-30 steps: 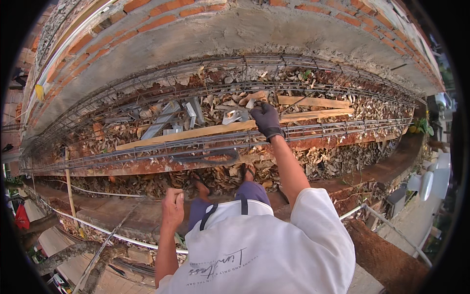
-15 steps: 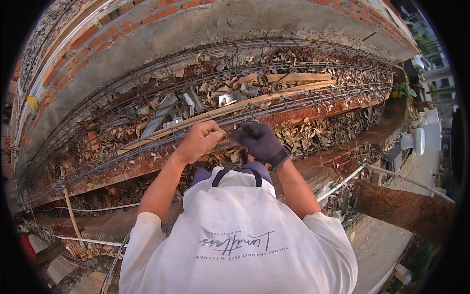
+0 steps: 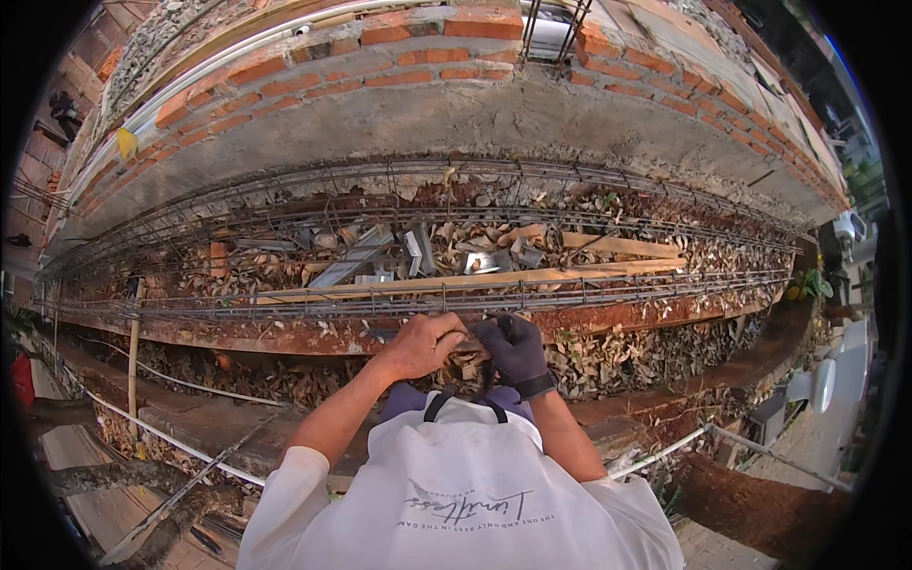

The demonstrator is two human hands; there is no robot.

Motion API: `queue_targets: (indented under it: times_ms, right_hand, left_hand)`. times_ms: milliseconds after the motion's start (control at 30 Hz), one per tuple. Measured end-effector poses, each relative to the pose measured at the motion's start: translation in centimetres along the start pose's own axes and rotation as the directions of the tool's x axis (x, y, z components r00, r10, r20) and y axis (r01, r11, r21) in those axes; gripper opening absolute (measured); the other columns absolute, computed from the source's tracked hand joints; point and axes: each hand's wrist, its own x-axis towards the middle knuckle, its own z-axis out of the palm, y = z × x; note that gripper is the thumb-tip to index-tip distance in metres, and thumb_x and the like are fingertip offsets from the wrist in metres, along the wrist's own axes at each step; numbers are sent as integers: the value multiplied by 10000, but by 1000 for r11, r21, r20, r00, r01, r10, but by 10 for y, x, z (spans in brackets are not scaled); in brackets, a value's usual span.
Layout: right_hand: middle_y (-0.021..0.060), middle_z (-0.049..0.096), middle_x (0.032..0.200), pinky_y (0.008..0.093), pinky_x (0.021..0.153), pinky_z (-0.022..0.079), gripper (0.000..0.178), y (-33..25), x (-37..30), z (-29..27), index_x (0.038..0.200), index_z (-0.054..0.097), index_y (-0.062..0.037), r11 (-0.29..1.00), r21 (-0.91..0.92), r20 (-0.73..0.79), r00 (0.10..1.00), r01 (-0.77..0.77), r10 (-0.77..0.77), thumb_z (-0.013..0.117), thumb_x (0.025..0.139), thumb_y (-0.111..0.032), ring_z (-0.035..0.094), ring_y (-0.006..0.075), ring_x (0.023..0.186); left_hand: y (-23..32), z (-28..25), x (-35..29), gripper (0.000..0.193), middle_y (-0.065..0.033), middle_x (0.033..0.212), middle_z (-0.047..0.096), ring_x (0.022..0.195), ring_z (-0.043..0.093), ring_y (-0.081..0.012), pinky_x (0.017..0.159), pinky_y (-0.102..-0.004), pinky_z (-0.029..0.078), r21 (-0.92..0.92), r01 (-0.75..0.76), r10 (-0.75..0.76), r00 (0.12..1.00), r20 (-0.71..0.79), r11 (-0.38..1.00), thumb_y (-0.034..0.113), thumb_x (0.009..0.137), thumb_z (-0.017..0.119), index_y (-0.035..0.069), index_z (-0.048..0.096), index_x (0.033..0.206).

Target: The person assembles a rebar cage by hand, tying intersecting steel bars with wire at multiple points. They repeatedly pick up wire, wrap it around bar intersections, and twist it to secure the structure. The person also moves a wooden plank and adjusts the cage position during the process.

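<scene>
My bare left hand point(image 3: 425, 344) is closed, thumb and fingers pinched together. Close beside it, my right hand point(image 3: 513, 353) wears a dark glove and is also closed. The fingertips of both nearly meet in front of my body. Something thin seems to lie between them, too small to make out. Just beyond the hands runs a long cage of steel reinforcing bars point(image 3: 608, 293) with wire ties and stirrups. A long wooden strip point(image 3: 513, 278) lies along its far side.
Dry leaves, metal channel offcuts point(image 3: 356, 255) and a short board point(image 3: 619, 245) lie inside the cage. Behind rises a rendered brick wall point(image 3: 418, 123). White pipes point(image 3: 657, 454) and a rusty beam point(image 3: 750, 503) lie right; a bamboo stick point(image 3: 134, 351) stands left.
My view has tilted up, so more of the wall shows and the cage sits lower in the picture. Both hands stay closed and close together, now slightly nearer my body.
</scene>
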Motion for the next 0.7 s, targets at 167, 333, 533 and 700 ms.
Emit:
queue_targets:
  times_ms: [167,333,533,700]
  right_hand:
    - [27,719,741,271,565,502,161,16,22,-18,922,765,-8,947,-196,56,967,255,-249,736,969,-160,632,83,615]
    - [43,705,724,268,543,481,221,18,33,-32,928,746,9,965,191,258,958,-178,126,726,987,-203,608,108,564]
    - [141,738,1003,500,995,450,366,-8,23,-11,1164,726,-51,373,-686,343,729,625,-593,800,876,-265,685,336,1064]
    - [188,726,1076,583,1094,368,356,6,25,30,1120,742,-54,259,-538,658,592,802,-466,817,835,-253,667,385,1077]
  left_hand:
    - [16,25,5,219,-239,865,706,861,666,-494,759,-579,519,226,60,-68,997,24,972,225,998,557,48,673,941]
    - [7,31,3,266,-150,819,647,765,598,-306,736,-436,485,-125,-3,15,995,94,992,224,1029,561,0,631,904]
    - [-15,17,-16,327,31,672,465,639,405,-86,579,-300,357,-502,288,-242,958,156,815,270,1081,547,42,628,861]
    - [-67,-5,-35,369,88,614,339,486,270,-43,428,-265,216,-764,511,-50,842,537,393,357,1103,548,91,563,849]
